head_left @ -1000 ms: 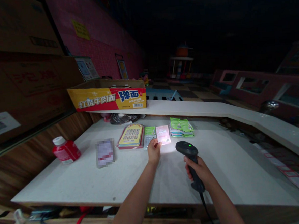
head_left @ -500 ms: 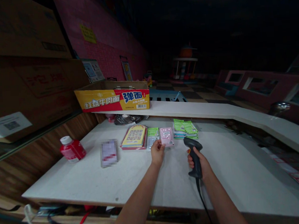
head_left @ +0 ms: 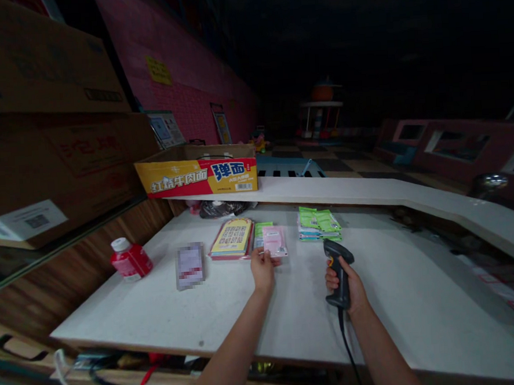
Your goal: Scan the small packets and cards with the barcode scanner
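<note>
My left hand (head_left: 264, 269) pinches the near edge of a pink packet (head_left: 274, 239) with the thumb on top. The packet partly covers a green packet (head_left: 261, 230) beside a stack of booklets with a yellow top (head_left: 232, 237). My right hand (head_left: 348, 283) is wrapped round the handle of a black barcode scanner (head_left: 339, 276), its cable trailing down past the counter's front edge. Beyond the scanner lies a pile of green and blue packets (head_left: 319, 223), touched by neither hand.
A red bottle with a white cap (head_left: 131, 259) and a blurred-out pale item (head_left: 190, 266) stand on the white counter (head_left: 151, 321) to the left. A yellow and red carton (head_left: 199, 175) sits on the raised ledge (head_left: 326, 187). Large cardboard boxes (head_left: 63, 161) are stacked at far left.
My left hand has moved the pink packet leftward, away from the green pile and over the other green packet. The scanner stays in my right hand. The view has shifted slightly.
</note>
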Tool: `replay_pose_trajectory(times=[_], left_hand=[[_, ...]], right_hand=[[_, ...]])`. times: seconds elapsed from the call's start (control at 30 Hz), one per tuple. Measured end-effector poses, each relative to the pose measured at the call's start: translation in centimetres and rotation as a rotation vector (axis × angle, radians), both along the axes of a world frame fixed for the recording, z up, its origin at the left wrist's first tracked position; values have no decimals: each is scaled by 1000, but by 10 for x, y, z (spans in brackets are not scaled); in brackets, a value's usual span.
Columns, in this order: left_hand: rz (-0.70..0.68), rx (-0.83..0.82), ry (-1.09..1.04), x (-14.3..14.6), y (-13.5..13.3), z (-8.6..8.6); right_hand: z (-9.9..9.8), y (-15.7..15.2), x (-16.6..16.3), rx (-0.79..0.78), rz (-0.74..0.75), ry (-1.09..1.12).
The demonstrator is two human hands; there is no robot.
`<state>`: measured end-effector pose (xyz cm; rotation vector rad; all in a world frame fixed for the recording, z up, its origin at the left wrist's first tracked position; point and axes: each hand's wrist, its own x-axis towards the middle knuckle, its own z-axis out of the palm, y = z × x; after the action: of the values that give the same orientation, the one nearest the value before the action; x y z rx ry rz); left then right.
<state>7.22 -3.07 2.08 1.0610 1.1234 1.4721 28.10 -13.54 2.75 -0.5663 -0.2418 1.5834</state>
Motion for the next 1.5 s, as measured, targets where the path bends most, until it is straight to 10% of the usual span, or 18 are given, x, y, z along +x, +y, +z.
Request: replay_pose_trajectory(times=[0.4, 0.63, 0.9, 1.5], left_hand=[[46, -63, -126, -24, -15, 4], [155, 268, 724, -33, -39, 5], [-173, 383, 1483, -25, -21, 12], [-167, 608, 1205, 10, 3, 21]], right_hand=[[5, -6, -1, -20, 0, -30], [4, -6, -1, -29, -6, -35], [3, -6, 0, -13, -13, -25], [9, -2, -2, 39, -144, -53]])
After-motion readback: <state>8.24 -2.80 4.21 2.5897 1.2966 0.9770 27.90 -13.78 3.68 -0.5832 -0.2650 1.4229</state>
